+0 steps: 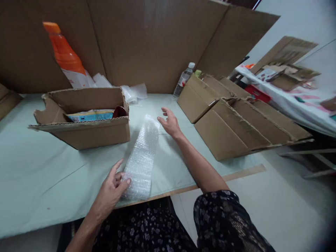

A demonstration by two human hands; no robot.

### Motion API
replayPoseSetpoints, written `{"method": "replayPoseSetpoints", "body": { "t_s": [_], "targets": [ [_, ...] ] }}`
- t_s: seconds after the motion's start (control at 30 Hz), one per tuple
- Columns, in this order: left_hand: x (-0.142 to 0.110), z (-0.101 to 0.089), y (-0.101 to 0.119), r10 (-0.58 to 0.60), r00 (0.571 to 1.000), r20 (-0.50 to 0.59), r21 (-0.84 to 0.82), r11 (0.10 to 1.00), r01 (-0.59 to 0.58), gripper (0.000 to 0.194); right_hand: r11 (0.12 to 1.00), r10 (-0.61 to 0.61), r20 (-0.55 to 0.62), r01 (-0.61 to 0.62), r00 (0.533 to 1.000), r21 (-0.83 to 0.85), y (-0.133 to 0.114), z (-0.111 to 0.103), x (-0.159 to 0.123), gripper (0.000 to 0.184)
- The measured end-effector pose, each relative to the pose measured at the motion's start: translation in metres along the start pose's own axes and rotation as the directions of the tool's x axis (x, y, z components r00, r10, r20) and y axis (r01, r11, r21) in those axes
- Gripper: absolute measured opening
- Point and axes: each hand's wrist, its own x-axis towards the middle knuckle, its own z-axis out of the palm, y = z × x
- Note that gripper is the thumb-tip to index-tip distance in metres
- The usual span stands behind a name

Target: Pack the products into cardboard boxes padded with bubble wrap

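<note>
In the left box (97, 134), a blue packet (94, 116); left grip (110, 189) around bubble wrap (143, 150), right grip (170, 123) wide.

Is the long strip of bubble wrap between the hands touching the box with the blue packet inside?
Apart. The head view shows pale green cloth between the bubble wrap strip's left edge and the box's right side.

From my remote seat I read the bubble wrap (141, 157) as clear plastic, glossy and bumpy. Beneath it I see a pale green cloth (65, 164), matt and lightly creased. Left of the wrap, the open box (102, 136) is matt corrugated cardboard, rough along its torn rim. Beyond the wrap to the right, the clear bottle (186, 77) is shiny plastic.
</note>
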Motion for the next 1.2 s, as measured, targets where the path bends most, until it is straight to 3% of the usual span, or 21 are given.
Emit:
{"method": "replayPoseSetpoints", "body": {
  "t_s": [0.07,0.13,0.2,0.27,0.43,0.53,0.6,0.73,0.8,0.87,0.97,1.07,1.13,1.2],
  "targets": [
    [-0.003,-0.003,0.001,-0.053,0.998,0.044,0.045,0.998,0.051,0.084,0.988,-0.1,0.104,0.111,0.99,-0.105,-0.002,0.008,-0.018,0.039],
    [-0.005,-0.006,0.001,-0.107,0.991,0.082,0.091,0.991,0.099,0.072,0.952,-0.162,0.294,0.228,0.942,-0.204,-0.006,0.015,-0.037,0.03],
    [-0.007,-0.007,0.001,-0.149,0.982,0.119,0.114,0.984,0.136,0.06,0.917,-0.144,0.449,0.29,0.882,-0.276,-0.01,0.02,-0.051,0.026],
    [-0.01,-0.007,0.002,-0.19,0.967,0.168,0.099,0.98,0.175,0.054,0.909,-0.115,0.511,0.298,0.852,-0.292,-0.01,0.024,-0.057,0.028],
    [-0.01,0.001,0.022,-0.19,0.964,0.186,-0.129,0.968,0.216,0.06,0.96,-0.117,0.452,0.218,0.885,-0.178,-0.001,0.019,-0.062,0.032],
    [0.007,0.006,0.04,-0.156,0.975,0.156,-0.279,0.94,0.195,0.065,0.976,-0.176,0.386,0.212,0.906,-0.052,-0.001,0.009,-0.071,0.027],
    [0.025,0.01,0.05,-0.166,0.972,0.168,-0.337,0.917,0.215,0.057,0.975,-0.214,0.32,0.22,0.923,0.017,-0.006,-0.001,-0.079,0.023],
    [0.057,0.019,0.063,-0.265,0.936,0.23,-0.344,0.878,0.333,0.026,0.969,-0.245,0.172,0.234,0.954,0.081,-0.021,-0.024,-0.104,0.021],
    [0.064,0.022,0.066,-0.281,0.929,0.242,-0.322,0.88,0.35,0.022,0.963,-0.269,0.17,0.258,0.948,0.083,-0.028,-0.031,-0.12,0.021],
    [0.065,0.022,0.065,-0.268,0.931,0.246,-0.295,0.895,0.336,0.031,0.949,-0.316,0.238,0.308,0.919,0.07,-0.033,-0.031,-0.136,0.021],
    [0.057,0.018,0.059,-0.209,0.955,0.209,-0.217,0.943,0.254,0.06,0.912,-0.377,0.43,0.411,0.82,0.017,-0.037,-0.02,-0.158,0.033],
    [0.047,0.011,0.048,0.029,0.999,0.02,0.004,1.0,-0.029,0.082,0.87,-0.383,0.516,0.488,0.766,-0.077,-0.037,-0.005,-0.168,0.032],
    [0.041,0.006,0.038,0.314,0.948,-0.049,0.29,0.913,-0.287,0.077,0.872,-0.38,0.48,0.48,0.79,-0.1,-0.036,0.003,-0.17,0.022],
    [0.037,0.002,0.029,0.549,0.834,0.06,0.536,0.687,-0.491,0.061,0.904,-0.359,0.431,0.424,0.828,-0.061,-0.036,0.007,-0.169,0.021]
  ]
}}
